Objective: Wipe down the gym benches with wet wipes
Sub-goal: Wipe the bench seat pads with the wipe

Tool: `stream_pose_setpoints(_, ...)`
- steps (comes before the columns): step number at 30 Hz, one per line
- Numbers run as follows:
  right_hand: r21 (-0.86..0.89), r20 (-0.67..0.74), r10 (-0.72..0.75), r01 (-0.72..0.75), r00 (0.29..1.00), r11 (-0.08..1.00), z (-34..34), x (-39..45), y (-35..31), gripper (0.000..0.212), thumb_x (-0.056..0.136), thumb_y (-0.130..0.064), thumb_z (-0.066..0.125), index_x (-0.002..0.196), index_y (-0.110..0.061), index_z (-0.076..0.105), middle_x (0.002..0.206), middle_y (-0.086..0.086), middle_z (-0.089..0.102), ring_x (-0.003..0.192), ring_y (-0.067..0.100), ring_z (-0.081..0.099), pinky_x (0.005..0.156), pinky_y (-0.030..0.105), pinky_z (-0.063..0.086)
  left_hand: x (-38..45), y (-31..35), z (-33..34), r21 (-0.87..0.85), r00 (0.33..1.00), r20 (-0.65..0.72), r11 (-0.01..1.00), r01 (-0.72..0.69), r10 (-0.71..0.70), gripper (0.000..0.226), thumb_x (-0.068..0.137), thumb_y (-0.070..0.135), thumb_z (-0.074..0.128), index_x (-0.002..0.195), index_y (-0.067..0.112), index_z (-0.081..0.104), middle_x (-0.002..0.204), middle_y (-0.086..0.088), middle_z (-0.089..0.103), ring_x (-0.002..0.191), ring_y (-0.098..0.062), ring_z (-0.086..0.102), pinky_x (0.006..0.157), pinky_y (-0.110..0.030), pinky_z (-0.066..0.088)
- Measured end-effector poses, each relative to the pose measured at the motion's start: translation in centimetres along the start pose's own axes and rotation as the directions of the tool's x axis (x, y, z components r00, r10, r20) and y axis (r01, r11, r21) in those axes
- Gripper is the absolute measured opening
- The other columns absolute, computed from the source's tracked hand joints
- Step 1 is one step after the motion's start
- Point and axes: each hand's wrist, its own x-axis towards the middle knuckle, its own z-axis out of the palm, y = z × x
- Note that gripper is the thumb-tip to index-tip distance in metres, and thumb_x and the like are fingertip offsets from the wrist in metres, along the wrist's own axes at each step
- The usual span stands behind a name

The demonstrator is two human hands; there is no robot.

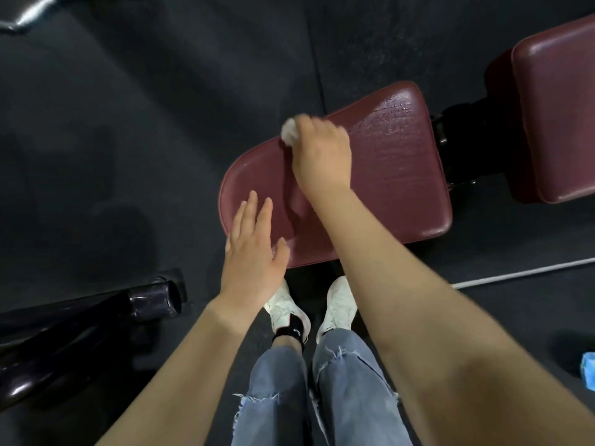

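A maroon padded bench seat [396,175] lies in the middle of the view, its right half glistening wet. My right hand [322,152] grips a bunched white wet wipe [289,132] and holds it against the seat's far left edge. My left hand [254,249] rests flat on the seat's near rounded end, fingers straight and spread. A second maroon pad, the backrest [553,117], stands at the right, joined to the seat by a black metal hinge [457,140].
Dark rubber flooring [128,123] surrounds the bench. A black metal frame tube [151,300] lies at the lower left. My white shoes [338,304] and jeans are below the seat. A blue packet [587,370] sits at the right edge, and a white line [521,273] crosses the floor.
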Motion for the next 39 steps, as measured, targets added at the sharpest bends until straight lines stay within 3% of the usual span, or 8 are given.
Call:
stream_pose_setpoints(5, -0.019, 0.090, 0.004, -0.003, 0.996, 1.000, -1.3, -4.1, 1.8, 0.010, 0.077, -0.009, 0.066, 0.084, -0.015, 0.062, 0.075, 0.003, 0.062, 0.070, 0.028, 0.058, 0.066, 0.036, 0.032, 0.1, 0.7, -0.7, -0.014, 1.000, 0.012, 1.000, 0.004, -0.004, 0.066, 0.098, 0.028, 0.047, 0.156, 0.022, 0.014, 0.164, 0.004, -0.003, 0.150, -0.012, -0.005, 0.120, -0.041, 0.009)
stream_pose_setpoints(10, 0.002, 0.194, 0.163, -0.166, 0.967, 0.986, -4.6, -14.3, 4.4, 0.023, 0.084, -0.018, 0.042, 0.093, -0.014, 0.063, 0.073, 0.001, 0.059, 0.066, 0.027, 0.055, 0.063, 0.036, 0.035, 1.0, 1.5, -0.4, -0.005, 0.995, 0.043, 0.996, -0.092, 0.092, 0.065, 0.098, 0.025, 0.047, 0.155, 0.020, 0.017, 0.164, 0.001, 0.005, 0.150, -0.015, -0.001, 0.121, -0.034, 0.008)
stream_pose_setpoints(15, 0.002, 0.039, 0.030, -0.030, 0.999, 1.000, -1.5, -4.0, 3.0, 0.029, 0.079, -0.027, 0.043, 0.091, -0.013, 0.066, 0.078, 0.003, 0.065, 0.072, 0.028, 0.060, 0.066, 0.036, 0.034, 1.7, 1.0, 0.2, 0.089, 0.991, 0.044, 0.988, -0.128, 0.124, 0.064, 0.097, 0.024, 0.050, 0.154, 0.019, 0.021, 0.164, -0.002, 0.004, 0.150, -0.021, 0.003, 0.121, -0.040, 0.013)
stream_pose_setpoints(18, -0.021, 0.005, 0.067, -0.067, 0.998, 0.998, -0.6, 1.8, 2.8, 0.020, 0.078, -0.018, 0.051, 0.090, -0.012, 0.066, 0.078, 0.003, 0.066, 0.072, 0.028, 0.061, 0.066, 0.037, 0.036, 1.5, 1.0, 0.1, 0.123, 0.990, 0.059, 0.983, -0.136, 0.130, 0.064, 0.097, 0.022, 0.050, 0.154, 0.019, 0.021, 0.164, -0.003, 0.004, 0.150, -0.022, 0.003, 0.121, -0.041, 0.012)
stream_pose_setpoints(27, -0.028, 0.208, 0.277, -0.277, 0.938, 0.960, -6.2, -14.6, 7.1, 0.013, 0.084, -0.009, 0.057, 0.095, -0.014, 0.062, 0.077, 0.000, 0.060, 0.069, 0.027, 0.055, 0.065, 0.037, 0.037, 3.3, 3.3, -0.5, 0.151, 0.975, 0.091, 0.965, -0.216, 0.204, 0.065, 0.095, 0.023, 0.051, 0.154, 0.019, 0.024, 0.164, -0.004, 0.007, 0.150, -0.022, 0.004, 0.120, -0.048, 0.016)
stream_pose_setpoints(29, -0.020, 0.184, 0.259, -0.260, 0.948, 0.965, -5.4, -12.4, 6.7, 0.019, 0.083, -0.018, 0.047, 0.092, -0.013, 0.062, 0.077, 0.002, 0.061, 0.069, 0.027, 0.056, 0.065, 0.037, 0.034, 3.8, 3.6, -0.4, 0.160, 0.972, 0.083, 0.960, -0.229, 0.218, 0.065, 0.094, 0.023, 0.052, 0.154, 0.019, 0.025, 0.164, -0.005, 0.007, 0.150, -0.023, 0.005, 0.119, -0.047, 0.015)
stream_pose_setpoints(35, -0.042, 0.151, 0.145, -0.141, 0.978, 0.989, -1.7, 1.8, 4.0, 0.025, 0.084, -0.018, 0.064, 0.108, -0.014, 0.062, 0.096, 0.003, 0.066, 0.090, 0.026, 0.061, 0.079, 0.037, 0.037, 4.0, 4.0, -0.5, 0.210, 0.974, 0.099, 0.952, -0.222, 0.206, 0.068, 0.094, 0.023, 0.051, 0.154, 0.021, 0.021, 0.164, -0.003, 0.004, 0.150, -0.023, 0.002, 0.121, -0.047, 0.012)
stream_pose_setpoints(39, -0.049, 0.082, 0.173, -0.169, 0.982, 0.984, -3.0, -2.2, 6.2, 0.010, 0.081, -0.014, 0.057, 0.089, -0.013, 0.062, 0.080, 0.005, 0.064, 0.076, 0.030, 0.060, 0.072, 0.037, 0.032, 3.9, 4.5, -1.0, 0.203, 0.971, 0.118, 0.952, -0.228, 0.207, 0.068, 0.094, 0.024, 0.051, 0.154, 0.021, 0.022, 0.164, -0.004, 0.004, 0.150, -0.023, 0.002, 0.121, -0.050, 0.014)
